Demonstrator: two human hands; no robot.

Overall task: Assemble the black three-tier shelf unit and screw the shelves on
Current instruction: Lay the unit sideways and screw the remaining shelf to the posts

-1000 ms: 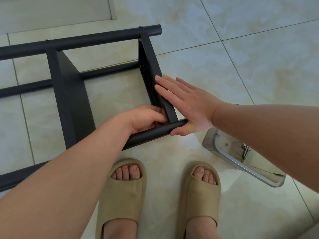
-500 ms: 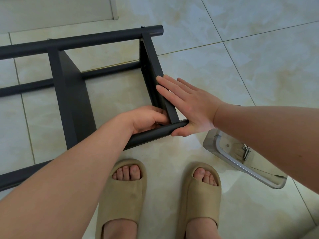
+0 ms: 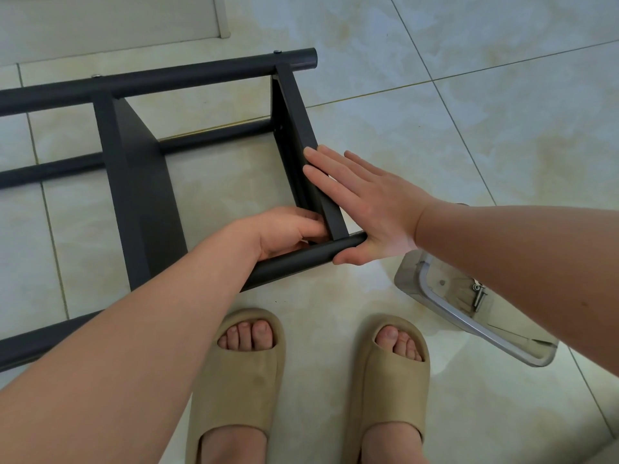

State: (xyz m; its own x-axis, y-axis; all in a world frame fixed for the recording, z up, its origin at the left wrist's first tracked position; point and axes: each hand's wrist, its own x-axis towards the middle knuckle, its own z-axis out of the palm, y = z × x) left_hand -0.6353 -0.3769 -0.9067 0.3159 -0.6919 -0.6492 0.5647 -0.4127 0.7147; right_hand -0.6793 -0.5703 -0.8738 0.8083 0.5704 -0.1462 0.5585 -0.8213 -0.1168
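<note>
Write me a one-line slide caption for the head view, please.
Right hand pressed flat on the end shelf, left hand curled at its near corner.

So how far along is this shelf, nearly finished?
Partway, I'd say. Done: the middle shelf and end shelf sit between the poles, with screw heads showing on the far pole. In hand: the right hand presses flat on the end shelf while the left hand curls at that shelf's joint with the near pole. Left: loose screws lie in the clear tub; a third shelf is out of view.
</note>
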